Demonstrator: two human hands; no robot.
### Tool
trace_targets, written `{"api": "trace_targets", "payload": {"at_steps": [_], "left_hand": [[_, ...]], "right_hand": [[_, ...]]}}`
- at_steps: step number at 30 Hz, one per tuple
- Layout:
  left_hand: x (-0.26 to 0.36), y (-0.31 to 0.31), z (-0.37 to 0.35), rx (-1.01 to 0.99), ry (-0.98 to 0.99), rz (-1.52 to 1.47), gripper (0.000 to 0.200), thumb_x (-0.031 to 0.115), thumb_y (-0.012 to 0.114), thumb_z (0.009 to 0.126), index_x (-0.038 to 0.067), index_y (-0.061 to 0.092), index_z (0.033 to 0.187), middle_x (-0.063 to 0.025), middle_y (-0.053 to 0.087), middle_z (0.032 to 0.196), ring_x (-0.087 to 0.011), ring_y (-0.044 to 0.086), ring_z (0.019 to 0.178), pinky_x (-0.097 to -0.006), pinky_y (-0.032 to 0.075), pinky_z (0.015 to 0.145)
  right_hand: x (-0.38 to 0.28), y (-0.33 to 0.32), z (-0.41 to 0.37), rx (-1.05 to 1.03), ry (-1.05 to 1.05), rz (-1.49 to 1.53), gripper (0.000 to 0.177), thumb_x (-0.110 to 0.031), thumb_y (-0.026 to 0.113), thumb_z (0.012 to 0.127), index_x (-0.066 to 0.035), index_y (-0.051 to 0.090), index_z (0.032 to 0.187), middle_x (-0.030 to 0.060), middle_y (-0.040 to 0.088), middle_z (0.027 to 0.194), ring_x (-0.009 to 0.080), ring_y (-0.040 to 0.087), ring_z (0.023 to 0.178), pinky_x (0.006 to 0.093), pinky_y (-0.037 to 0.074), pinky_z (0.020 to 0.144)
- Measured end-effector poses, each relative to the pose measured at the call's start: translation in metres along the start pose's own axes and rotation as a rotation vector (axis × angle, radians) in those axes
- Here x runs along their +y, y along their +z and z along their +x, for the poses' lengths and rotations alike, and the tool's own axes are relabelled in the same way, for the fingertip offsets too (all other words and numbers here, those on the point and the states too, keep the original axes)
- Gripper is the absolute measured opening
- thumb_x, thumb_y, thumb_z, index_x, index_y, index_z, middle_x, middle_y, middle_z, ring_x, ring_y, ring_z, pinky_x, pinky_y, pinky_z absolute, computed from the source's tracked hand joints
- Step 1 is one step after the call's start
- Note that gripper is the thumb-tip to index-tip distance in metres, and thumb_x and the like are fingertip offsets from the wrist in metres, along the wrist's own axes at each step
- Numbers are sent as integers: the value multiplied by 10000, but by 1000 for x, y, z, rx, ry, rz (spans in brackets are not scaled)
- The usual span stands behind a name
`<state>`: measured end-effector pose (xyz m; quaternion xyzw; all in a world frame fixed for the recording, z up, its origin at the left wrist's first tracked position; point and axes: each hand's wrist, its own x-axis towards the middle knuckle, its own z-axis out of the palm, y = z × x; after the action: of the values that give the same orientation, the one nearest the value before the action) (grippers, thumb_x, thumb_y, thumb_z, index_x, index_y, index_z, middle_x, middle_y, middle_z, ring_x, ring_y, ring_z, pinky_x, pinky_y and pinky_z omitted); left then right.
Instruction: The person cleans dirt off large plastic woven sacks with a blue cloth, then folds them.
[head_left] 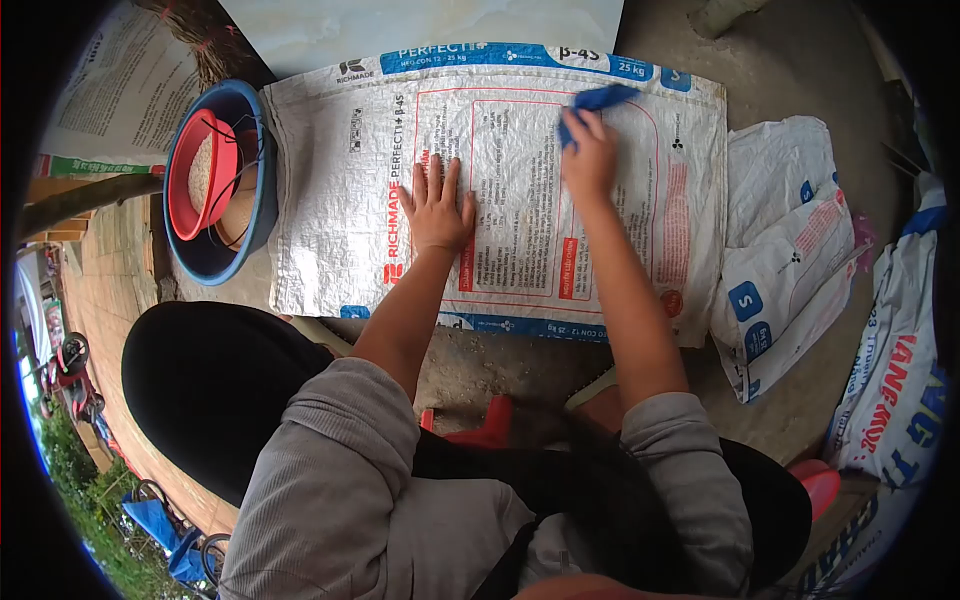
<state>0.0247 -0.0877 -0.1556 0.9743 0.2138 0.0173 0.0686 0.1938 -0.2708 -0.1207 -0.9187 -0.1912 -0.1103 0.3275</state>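
A large white woven feed sack (pixel 340 220) with blue bands and red and black print lies flat in front of me. My left hand (pixel 437 208) rests palm down on its middle, fingers spread. Further right, my right hand (pixel 590 160) is closed on a blue cloth (pixel 602 98), pressed against the sack near its upper edge. Part of the cloth sticks out beyond the fingers; the rest is hidden under the hand.
At the left stands a blue basin (pixel 222 272) holding a red bowl (pixel 228 148) with pale grains inside. Another white sack (pixel 785 240) lies crumpled at the right, with more printed bags (pixel 890 370) beyond it. A pale board (pixel 420 22) is at the top. Below my arms is a red stool (pixel 490 425).
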Motion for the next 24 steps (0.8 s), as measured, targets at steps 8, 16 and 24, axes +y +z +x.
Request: {"api": "trace_targets", "payload": {"at_steps": [8,16,24], "left_hand": [[-4,5,1,-184,-29,160,665,514,446,921,136,419,1467,-129,353,1543,-342,202,1467,-603,-16,1176],[-3,2,1,-11,-1,37,617,475,414,970,273,286,1539,-69,231,1614,-324,130,1500,-581,19,1185],[-2,0,1,2,6,5,615,465,433,967,285,289,1536,-66,236,1612,-324,134,1498,-591,29,1181]], "right_hand": [[-80,64,-64,-283,-479,132,318,-108,582,820,-168,724,1098,-35,623,1262,233,572,1086,381,478,963],[105,-39,0,7,100,-382,437,-41,598,796,-212,707,1184,-46,592,1338,241,565,1134,350,482,964],[36,-4,10,201,242,-9,447,-28,614,780,-84,661,1221,128,560,1353,332,538,1222,413,442,1020]]}}
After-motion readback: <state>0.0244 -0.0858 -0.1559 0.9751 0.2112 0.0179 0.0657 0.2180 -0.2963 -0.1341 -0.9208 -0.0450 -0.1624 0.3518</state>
